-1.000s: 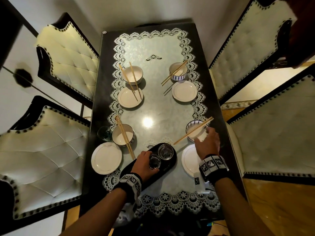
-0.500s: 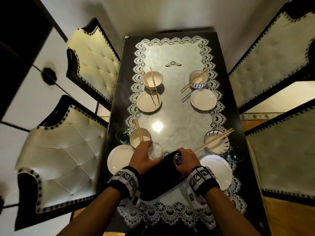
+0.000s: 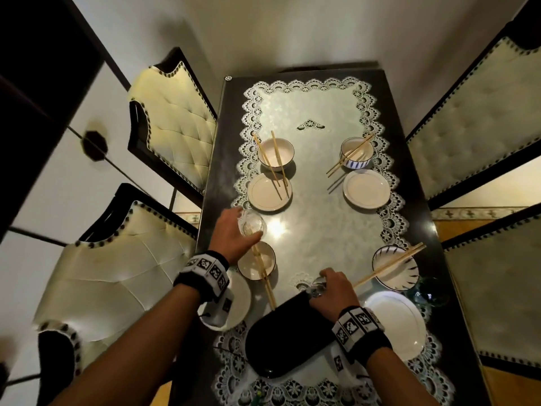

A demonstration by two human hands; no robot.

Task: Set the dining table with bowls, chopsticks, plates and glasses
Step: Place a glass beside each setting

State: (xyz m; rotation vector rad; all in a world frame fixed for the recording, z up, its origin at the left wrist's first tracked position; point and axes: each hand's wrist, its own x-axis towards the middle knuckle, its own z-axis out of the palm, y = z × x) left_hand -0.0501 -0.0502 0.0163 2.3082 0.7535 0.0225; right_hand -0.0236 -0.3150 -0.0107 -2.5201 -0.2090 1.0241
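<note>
Above table, both hands (image 3: 234, 235) (image 3: 333, 291) gripping glasses (image 3: 252, 225) (image 3: 317, 287).

Four bowls (image 3: 286, 150), chopsticks (image 3: 351, 153) across each, stand by four white plates (image 3: 366, 190). A clear glass (image 3: 252, 225) is held near the far-left plate (image 3: 263, 196); a second glass (image 3: 317, 287) at the black tray's (image 3: 289, 332) end.

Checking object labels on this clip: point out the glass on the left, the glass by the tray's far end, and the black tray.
left glass (image 3: 253, 225): head view, on its clear wall.
right glass (image 3: 317, 286): head view, on its exposed part.
black tray (image 3: 282, 338): head view, on its bare middle.
</note>
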